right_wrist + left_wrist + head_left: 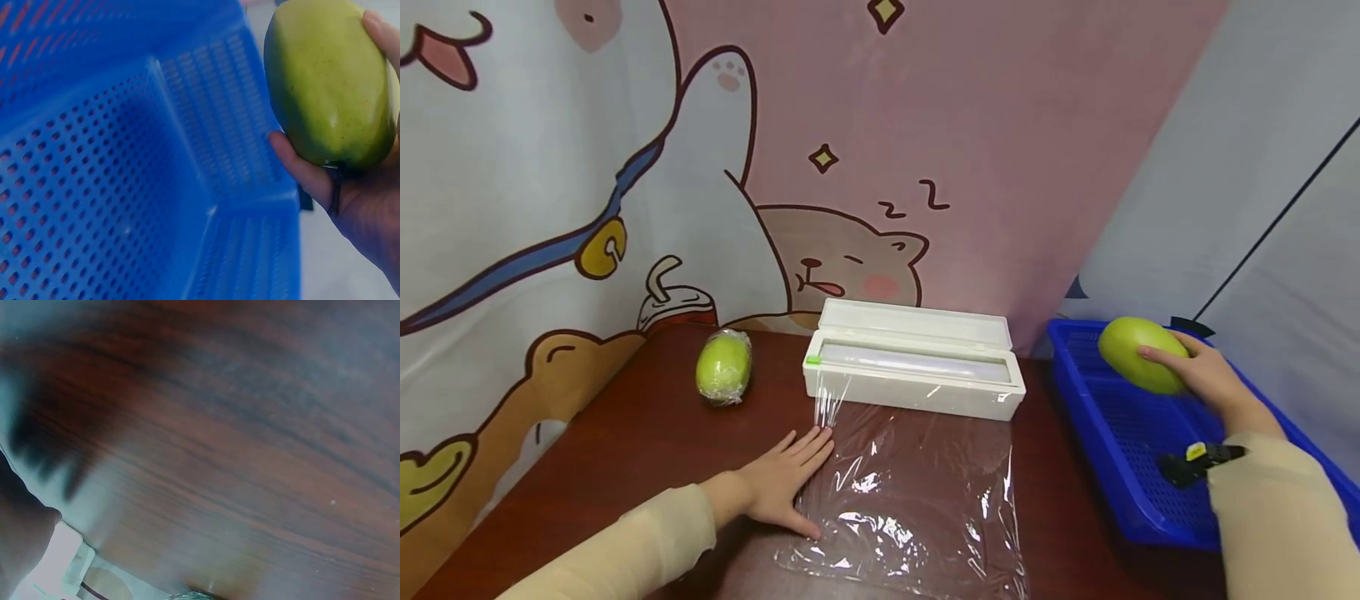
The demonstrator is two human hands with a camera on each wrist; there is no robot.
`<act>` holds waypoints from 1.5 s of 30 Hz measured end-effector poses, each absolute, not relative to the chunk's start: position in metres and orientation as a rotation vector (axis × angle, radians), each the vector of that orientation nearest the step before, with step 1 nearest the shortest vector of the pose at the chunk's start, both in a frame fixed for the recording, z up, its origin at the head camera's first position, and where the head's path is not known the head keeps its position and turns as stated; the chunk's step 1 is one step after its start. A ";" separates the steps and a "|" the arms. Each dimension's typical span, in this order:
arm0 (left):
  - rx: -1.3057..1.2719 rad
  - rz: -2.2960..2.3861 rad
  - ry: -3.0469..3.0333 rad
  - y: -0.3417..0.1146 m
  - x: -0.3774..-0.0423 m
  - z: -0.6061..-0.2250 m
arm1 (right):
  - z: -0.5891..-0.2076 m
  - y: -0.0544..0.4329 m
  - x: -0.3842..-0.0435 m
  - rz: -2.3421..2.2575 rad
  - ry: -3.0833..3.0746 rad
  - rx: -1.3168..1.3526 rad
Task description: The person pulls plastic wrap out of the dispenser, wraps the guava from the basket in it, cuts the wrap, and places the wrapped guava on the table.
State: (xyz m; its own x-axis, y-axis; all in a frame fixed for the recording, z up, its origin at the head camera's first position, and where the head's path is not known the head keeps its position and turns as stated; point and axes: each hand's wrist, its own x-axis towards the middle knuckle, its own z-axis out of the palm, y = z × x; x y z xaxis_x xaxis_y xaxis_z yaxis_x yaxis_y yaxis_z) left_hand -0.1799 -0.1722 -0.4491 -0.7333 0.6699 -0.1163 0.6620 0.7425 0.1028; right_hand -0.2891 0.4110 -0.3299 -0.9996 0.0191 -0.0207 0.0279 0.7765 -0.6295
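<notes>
In the head view my right hand (1213,379) holds a yellow-green pear (1138,354) above the blue basket (1093,446). The right wrist view shows the fingers round the pear (331,81), with its dark stem pointing down. My left hand (778,483) lies with fingers spread at the left edge of a sheet of clear plastic wrap (925,492). That sheet runs toward me over the table from a white wrap dispenser (917,400), whose lid stands raised. Part of the left hand shows dark at the edge of the left wrist view.
A second green pear (724,367), covered in plastic wrap, sits on the brown table (640,433) left of the dispenser. A cartoon-printed cloth (1000,150) hangs behind the table. The basket's raised rim borders the table's right side.
</notes>
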 end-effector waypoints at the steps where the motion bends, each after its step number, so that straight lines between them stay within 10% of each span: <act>1: 1.075 0.083 2.796 -0.173 -0.180 -0.450 | -0.328 0.407 -0.289 -1.077 2.938 0.018; 25: 1.099 0.095 2.793 -0.172 -0.181 -0.449 | -0.273 0.265 -0.249 -1.299 2.815 -0.454; 45: 1.064 0.031 2.808 -0.172 -0.183 -0.454 | -0.363 0.160 -0.211 -1.340 2.623 -0.737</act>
State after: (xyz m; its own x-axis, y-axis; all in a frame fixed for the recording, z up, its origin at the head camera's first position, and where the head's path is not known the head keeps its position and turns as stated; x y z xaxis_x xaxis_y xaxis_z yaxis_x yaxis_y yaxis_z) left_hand -0.1832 -0.1722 -0.4539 -0.7405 0.6609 -0.1216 0.6581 0.7498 0.0677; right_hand -0.2112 0.1604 -0.3626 -0.8769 -0.4648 0.1225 -0.3716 0.4941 -0.7860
